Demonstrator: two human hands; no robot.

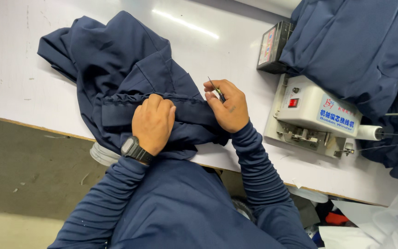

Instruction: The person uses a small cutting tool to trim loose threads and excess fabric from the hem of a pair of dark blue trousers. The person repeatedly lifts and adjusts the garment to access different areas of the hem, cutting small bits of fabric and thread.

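Observation:
A navy blue garment [120, 64] lies bunched on the white table [19, 78], its elastic waistband stretched across the front edge. My left hand [153, 122], with a black wristwatch, is closed over the waistband and pinches the fabric. My right hand [226, 106] grips the waistband's right end and holds small thread snips [216, 88], whose thin metal tip points up and away. Both hands sit close together on the same band.
A white bobbin winder machine [314, 115] with a red switch stands right of my hands, a white spool on its side. A small black box [272, 46] sits behind it. More navy fabric [355, 46] is piled at the upper right. Grey floor lies left below the table edge.

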